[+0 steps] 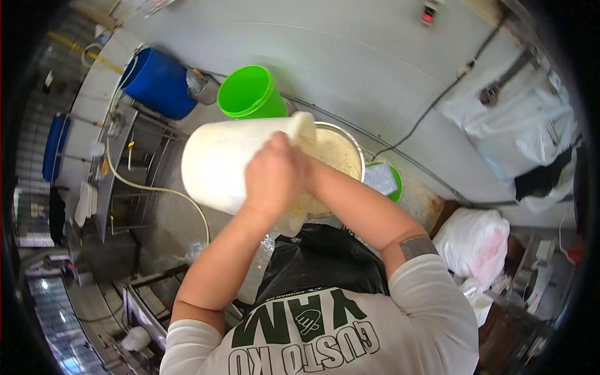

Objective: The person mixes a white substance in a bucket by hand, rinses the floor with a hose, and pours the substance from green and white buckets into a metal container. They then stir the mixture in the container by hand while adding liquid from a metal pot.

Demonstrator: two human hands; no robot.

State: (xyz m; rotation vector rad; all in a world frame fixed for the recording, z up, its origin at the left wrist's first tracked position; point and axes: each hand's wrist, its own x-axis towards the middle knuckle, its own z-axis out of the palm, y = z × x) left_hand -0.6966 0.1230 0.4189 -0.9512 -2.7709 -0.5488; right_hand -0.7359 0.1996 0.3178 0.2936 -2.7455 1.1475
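A large white bucket point(219, 159) lies tipped on its side, its mouth facing right over a round metal-rimmed pot point(360, 150). Pale, thick, mash-like stuff point(334, 153) fills the pot, and more of it shows at the bucket's mouth. My left hand point(272, 175) is closed and slightly blurred, over the bucket's side close to the rim. What its fingers grip is hidden. My right forearm reaches in from the right to the bucket's mouth. My right hand point(301, 170) is mostly hidden behind the left one, so its fingers do not show.
Beyond the bucket stands a bright green bucket point(247, 94), with a blue drum point(159, 84) to its left. A green basin point(395, 184) sits right of the pot. A pale hose point(156, 189) crosses the left side. White sacks point(472, 240) lie at right.
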